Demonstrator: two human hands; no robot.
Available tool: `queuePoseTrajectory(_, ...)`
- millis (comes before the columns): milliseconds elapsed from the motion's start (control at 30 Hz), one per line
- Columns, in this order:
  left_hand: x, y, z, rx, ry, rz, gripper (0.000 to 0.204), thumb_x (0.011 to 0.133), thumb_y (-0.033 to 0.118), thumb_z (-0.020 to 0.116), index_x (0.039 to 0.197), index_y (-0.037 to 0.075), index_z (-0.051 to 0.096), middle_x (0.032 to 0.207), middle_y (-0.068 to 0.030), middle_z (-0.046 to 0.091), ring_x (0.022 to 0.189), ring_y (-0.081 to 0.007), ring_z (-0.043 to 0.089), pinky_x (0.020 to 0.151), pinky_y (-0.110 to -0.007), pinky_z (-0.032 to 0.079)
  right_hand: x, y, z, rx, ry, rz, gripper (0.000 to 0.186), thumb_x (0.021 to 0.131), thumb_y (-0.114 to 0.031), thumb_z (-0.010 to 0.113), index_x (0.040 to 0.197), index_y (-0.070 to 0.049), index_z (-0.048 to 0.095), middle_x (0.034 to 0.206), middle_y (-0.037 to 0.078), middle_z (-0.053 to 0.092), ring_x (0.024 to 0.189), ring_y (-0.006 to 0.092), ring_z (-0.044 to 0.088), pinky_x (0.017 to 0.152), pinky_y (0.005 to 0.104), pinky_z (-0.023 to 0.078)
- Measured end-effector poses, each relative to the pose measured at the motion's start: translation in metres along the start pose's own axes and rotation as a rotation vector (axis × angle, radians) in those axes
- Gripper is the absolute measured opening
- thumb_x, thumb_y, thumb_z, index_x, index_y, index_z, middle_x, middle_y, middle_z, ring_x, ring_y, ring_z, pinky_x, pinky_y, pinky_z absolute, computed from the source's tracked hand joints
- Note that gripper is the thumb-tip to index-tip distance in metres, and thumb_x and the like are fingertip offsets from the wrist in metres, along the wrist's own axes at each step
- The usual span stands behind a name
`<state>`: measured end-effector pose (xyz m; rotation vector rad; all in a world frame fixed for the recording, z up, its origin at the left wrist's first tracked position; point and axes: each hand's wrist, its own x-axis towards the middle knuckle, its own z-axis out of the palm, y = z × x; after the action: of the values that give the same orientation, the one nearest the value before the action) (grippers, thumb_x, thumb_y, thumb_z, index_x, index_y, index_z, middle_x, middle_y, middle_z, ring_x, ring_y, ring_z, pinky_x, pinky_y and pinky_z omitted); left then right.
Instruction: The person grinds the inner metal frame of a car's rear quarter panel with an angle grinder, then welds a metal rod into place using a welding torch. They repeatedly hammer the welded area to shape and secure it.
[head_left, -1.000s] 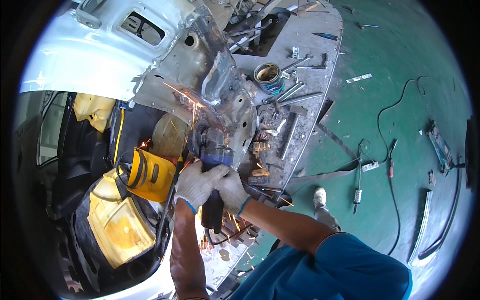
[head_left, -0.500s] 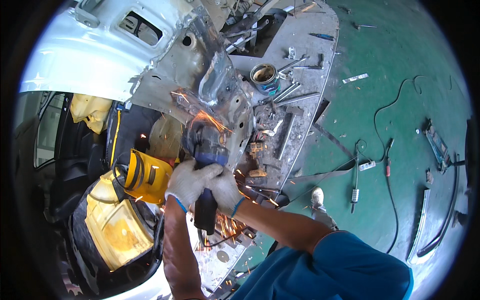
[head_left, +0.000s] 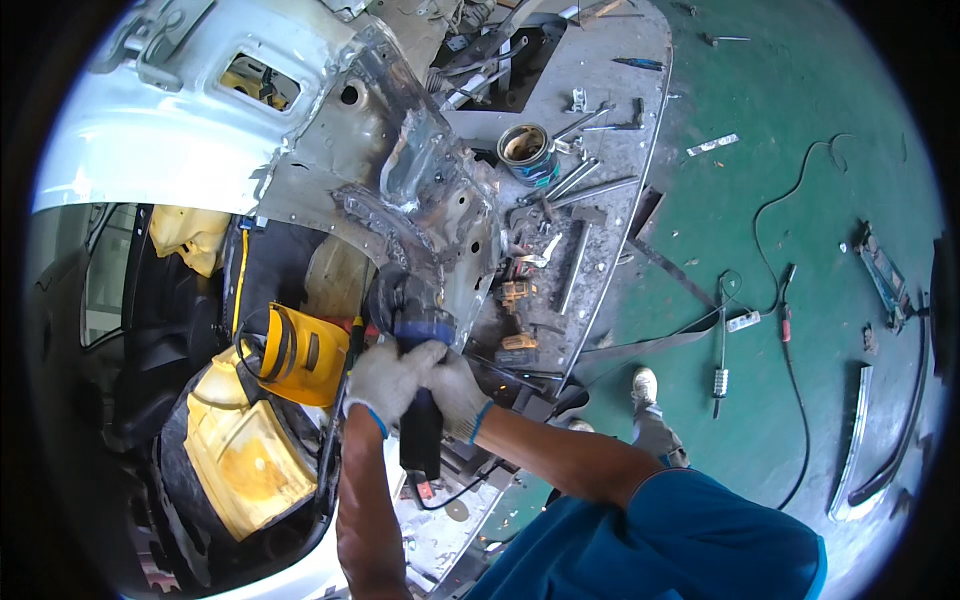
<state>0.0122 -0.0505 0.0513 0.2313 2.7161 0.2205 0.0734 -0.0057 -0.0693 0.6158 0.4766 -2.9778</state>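
Two gloved hands [head_left: 379, 380] [head_left: 456, 393], one grinder [head_left: 424, 329] and one yellow mask [head_left: 318, 360] are counted, together with one blue shirt [head_left: 690, 545]. On the one desk [head_left: 600, 85], one open can [head_left: 528, 157], one cordless drill [head_left: 516, 293] and one blue tool [head_left: 638, 63] are made out, while the loose metal rods [head_left: 575, 268] are too jumbled to be numbered. One white socket strip [head_left: 743, 321] is found on the one green floor [head_left: 735, 225].
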Motion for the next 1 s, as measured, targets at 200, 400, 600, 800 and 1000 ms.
queuePoseTrajectory(200, -0.014, -0.016, 0.011, 0.041, -0.053, -0.029, 0.074, 0.091, 0.06, 0.077, 0.12, -0.007, 0.075, 0.106, -0.0243, 0.078, 0.096, -0.0349, 0.074, 0.091, -0.042, 0.056, -0.015, 0.015, -0.011, 0.009, -0.045, 0.073, 0.042, 0.089, -0.011, 0.08, 0.128, -0.002, 0.065, 0.109, 0.008, 0.073, 0.092, 0.0183, 0.073, 0.08, 0.0349, 0.061)
queuePoseTrajectory(400, -0.003, 0.002, -0.001, 0.077, -0.006, 0.015, 0.088, 0.086, 0.073, 0.069, 0.111, -0.011, 0.076, 0.108, -0.0374, 0.074, 0.108, -0.0513, 0.072, 0.095, -0.052, 0.055, -0.001, 0.004, 0.002, 0.044, 0.007, 0.006, 0.042, 0.089, -0.01, 0.079, 0.127, -0.002, 0.065, 0.109, 0.008, 0.073, 0.093, 0.019, 0.074, 0.08, 0.0361, 0.062)
queuePoseTrajectory(600, 0.01, 0.005, -0.006, 0.059, -0.028, 0.013, 0.068, 0.09, 0.056, 0.078, 0.115, -0.008, 0.076, 0.102, -0.0235, 0.078, 0.092, -0.033, 0.075, 0.086, -0.042, 0.057, 0.006, -0.001, -0.001, 0.085, -0.099, -0.081, 0.04, 0.089, -0.011, 0.079, 0.127, -0.002, 0.067, 0.109, 0.009, 0.074, 0.094, 0.0191, 0.073, 0.083, 0.0361, 0.062)
queuePoseTrajectory(800, 0.013, -0.001, -0.004, -0.118, -0.055, 0.013, 0.057, 0.091, 0.043, 0.084, 0.115, -0.008, 0.076, 0.099, -0.0131, 0.079, 0.087, -0.0186, 0.07, 0.082, -0.036, 0.057, 0.004, -0.006, 0.004, 0.087, -0.071, -0.063, 0.038, 0.088, -0.007, 0.077, 0.124, 0.0, 0.067, 0.106, 0.008, 0.073, 0.092, 0.0182, 0.072, 0.082, 0.0351, 0.061)
queuePoseTrajectory(1000, 0.019, 0.0, -0.012, -0.101, -0.003, 0.026, 0.055, 0.091, 0.042, 0.083, 0.111, -0.009, 0.076, 0.096, -0.0135, 0.078, 0.083, -0.0181, 0.07, 0.078, -0.037, 0.057, 0.003, -0.017, 0.014, 0.146, -0.05, 0.007, 0.039, 0.086, -0.007, 0.078, 0.122, 0.001, 0.066, 0.102, 0.009, 0.073, 0.087, 0.0196, 0.073, 0.078, 0.0358, 0.061)
